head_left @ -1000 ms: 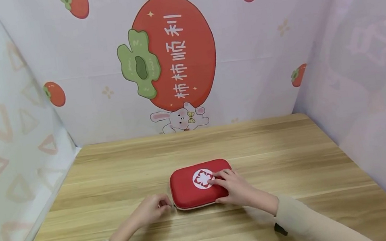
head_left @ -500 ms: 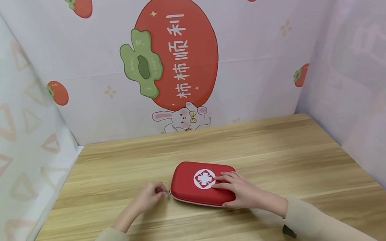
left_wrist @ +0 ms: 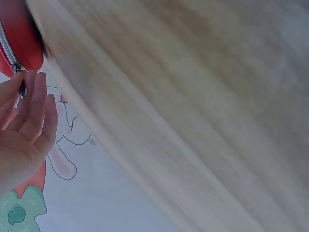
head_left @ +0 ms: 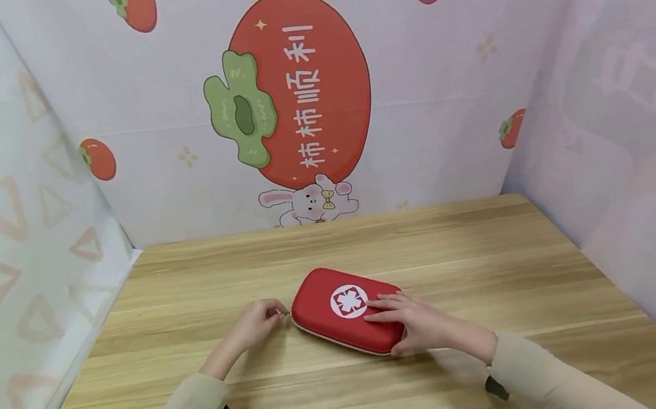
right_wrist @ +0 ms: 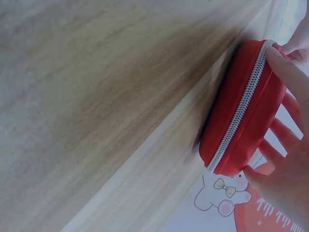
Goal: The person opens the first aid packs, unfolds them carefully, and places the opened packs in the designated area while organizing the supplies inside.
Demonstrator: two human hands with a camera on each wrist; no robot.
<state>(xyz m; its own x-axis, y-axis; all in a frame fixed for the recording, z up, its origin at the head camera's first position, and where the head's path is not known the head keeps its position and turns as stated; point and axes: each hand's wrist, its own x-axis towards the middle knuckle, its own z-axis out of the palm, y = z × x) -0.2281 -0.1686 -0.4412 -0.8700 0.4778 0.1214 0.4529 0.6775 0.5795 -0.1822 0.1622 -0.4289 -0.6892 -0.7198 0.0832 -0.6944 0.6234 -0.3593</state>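
A red hard-shell first-aid case [head_left: 324, 315] lies slanted on the table, its lid marked with a white circle and cross emblem [head_left: 350, 301]. A silver zipper [right_wrist: 236, 118] runs round its side, closed along the stretch in the right wrist view. At the case's left corner my left hand [head_left: 260, 320] pinches the dark zipper pull [left_wrist: 22, 90] between thumb and fingertips. My right hand [head_left: 423, 323] holds the right end, with fingers spread over the lid and the thumb at the near edge. The case's far right corner is hidden under that hand.
The wood-grain table [head_left: 218, 267] is bordered at the back by a printed cloth [head_left: 419, 137] with persimmons and a rabbit. Pale cloth sides [head_left: 23, 203] stand left and right. Each sleeve has a dark piece [head_left: 496, 387] beneath it at the wrist.
The case has turned clockwise, its left end going away from me and its right end nearer. My left hand has moved forward with the zipper pull; my right hand has shifted slightly right.
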